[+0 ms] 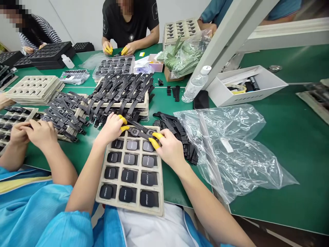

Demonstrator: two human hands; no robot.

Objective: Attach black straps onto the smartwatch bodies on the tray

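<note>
A beige tray (pixel 161 171) rests tilted between the table edge and my lap, with several square black watch bodies (pixel 127 175) in its compartments. At its far row lie two watches with round sensor backs facing up and black straps. My left hand (pixel 113 128), yellow covers on thumb and finger, closes on a black watch strap (pixel 135 123) at the far left corner. Yellow-covered fingers of my right hand (pixel 168 145) pinch the right-hand watch (pixel 151 132) at the far right corner. Fingertip contact is partly hidden. Loose black straps (pixel 177 132) are heaped beside my right hand.
Stacked trays of strapped watches (pixel 123 92) stand beyond my hands. Clear plastic bags (pixel 236 154) lie to the right, with a water bottle (pixel 196 84), a phone (pixel 201 100) and a white box (pixel 246 85) behind. A co-worker's hands (pixel 38 132) are close on my left; others sit opposite.
</note>
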